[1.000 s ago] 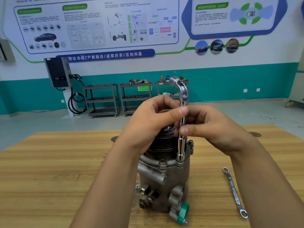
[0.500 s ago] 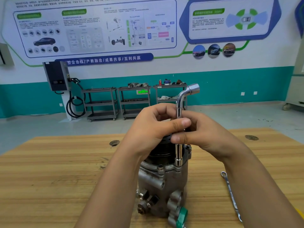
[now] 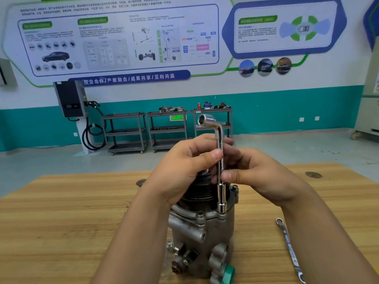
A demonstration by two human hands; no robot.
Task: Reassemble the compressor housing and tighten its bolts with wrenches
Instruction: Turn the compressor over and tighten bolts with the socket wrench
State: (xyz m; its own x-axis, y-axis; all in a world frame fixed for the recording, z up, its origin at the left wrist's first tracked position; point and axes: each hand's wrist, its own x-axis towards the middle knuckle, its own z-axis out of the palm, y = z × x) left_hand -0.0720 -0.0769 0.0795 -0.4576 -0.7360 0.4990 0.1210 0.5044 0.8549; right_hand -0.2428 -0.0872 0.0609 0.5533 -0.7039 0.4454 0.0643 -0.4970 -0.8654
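I see the compressor housing (image 3: 202, 232) upright on the wooden tabletop (image 3: 61, 212), my left hand (image 3: 184, 173) and right hand (image 3: 260, 177) with fingers clamped on the upright L-shaped socket wrench (image 3: 220, 171), its lower socket on a housing bolt, combination wrench (image 3: 289, 249) lying to the right.

The L-shaped socket wrench of bright chromed steel (image 3: 221, 171) was glossy and smooth. The grey cast-metal compressor housing (image 3: 202, 236) looked dull and rough, with a green plastic cap (image 3: 228, 274). The pale wooden counter (image 3: 71, 218) showed matt grain. A flat polished-metal spanner (image 3: 289, 249) gleamed.
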